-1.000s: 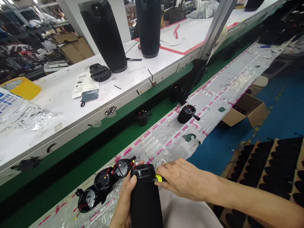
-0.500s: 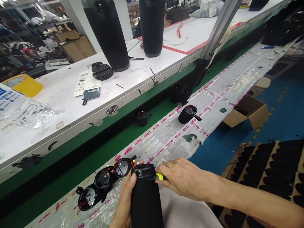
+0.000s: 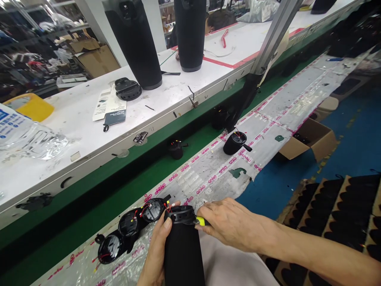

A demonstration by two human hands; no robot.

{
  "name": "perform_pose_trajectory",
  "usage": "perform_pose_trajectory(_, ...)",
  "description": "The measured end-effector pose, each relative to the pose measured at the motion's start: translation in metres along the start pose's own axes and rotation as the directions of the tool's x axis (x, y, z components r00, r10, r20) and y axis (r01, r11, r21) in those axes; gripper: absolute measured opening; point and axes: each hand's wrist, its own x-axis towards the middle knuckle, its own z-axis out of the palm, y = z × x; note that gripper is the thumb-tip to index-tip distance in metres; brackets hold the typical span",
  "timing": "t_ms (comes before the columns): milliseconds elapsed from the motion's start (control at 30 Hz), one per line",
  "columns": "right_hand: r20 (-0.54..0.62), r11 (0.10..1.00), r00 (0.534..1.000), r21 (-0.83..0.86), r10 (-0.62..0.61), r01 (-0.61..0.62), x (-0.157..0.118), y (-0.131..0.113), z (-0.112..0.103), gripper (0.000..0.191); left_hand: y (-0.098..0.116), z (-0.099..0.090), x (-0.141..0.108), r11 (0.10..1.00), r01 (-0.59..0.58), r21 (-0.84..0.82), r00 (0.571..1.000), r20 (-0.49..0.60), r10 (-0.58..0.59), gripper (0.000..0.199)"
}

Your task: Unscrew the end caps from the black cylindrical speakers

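My left hand point(image 3: 157, 248) is wrapped round a black cloth-covered cylinder, which looks like a portable speaker point(image 3: 183, 254). It stands roughly upright in front of me, its perforated plastic end ring point(image 3: 183, 215) on top. My right hand point(image 3: 226, 222) is closed on a small yellow-green tool point(image 3: 201, 221), whose kind I cannot make out. The tool's front end touches or lies close to the right side of the ring. To the left, several round black speaker parts point(image 3: 127, 223) with red wires sit on the plastic-covered ledge point(image 3: 205, 174), near my left fingers.
Farther along the ledge sits a short black speaker unit point(image 3: 234, 143). Another small wired unit point(image 3: 175, 149) rests on the green belt point(image 3: 143, 174). Tall black speakers point(image 3: 190, 35) and a black end cap point(image 3: 127, 89) are on the white bench point(image 3: 77, 115). Beside a metal post point(image 3: 274, 35), an open carton point(image 3: 309, 139) lies lower right.
The small wired unit on the green belt has shifted slightly left. My hands, the speaker and the tool look almost unchanged.
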Motion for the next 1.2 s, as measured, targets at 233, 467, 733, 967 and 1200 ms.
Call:
perform_pose_trajectory(233, 0.008, 0.997, 0.999, -0.071, -0.039, 0.039, 0.001, -0.003, -0.006, 0.02, 0.006, 0.0, -0.004, 0.986, -0.082, 0.147, 0.997, 0.022, 0.08, 0.072)
perform_pose_trajectory(467, -0.001, 0.98, 0.995, -0.175, -0.101, 0.099, 0.0, -0.005, -0.018, 0.019, 0.019, 0.002, -0.019, 0.929, -0.157, 0.336, 0.987, 0.089, 0.134, 0.084)
perform_pose_trajectory(733, 0.089, 0.946, 0.976, -0.245, -0.199, 0.215, 0.004, -0.002, -0.013, 0.013, 0.024, 0.018, -0.031, 0.769, -0.277, 0.576, 0.935, -0.022, 0.353, 0.079)
perform_pose_trajectory(967, 0.004, 0.992, 0.992, -0.02, -0.124, 0.124, 0.007, -0.001, -0.009, 0.015, 0.017, 0.003, -0.021, 0.942, -0.196, 0.272, 0.98, 0.075, 0.182, 0.092)
perform_pose_trajectory(1200, -0.242, 0.839, 0.966, 0.542, 0.096, 0.053, -0.002, 0.0, 0.009, 0.037, -0.007, -0.011, -0.015, 0.95, 0.094, -0.298, 0.983, 0.181, -0.041, 0.077)
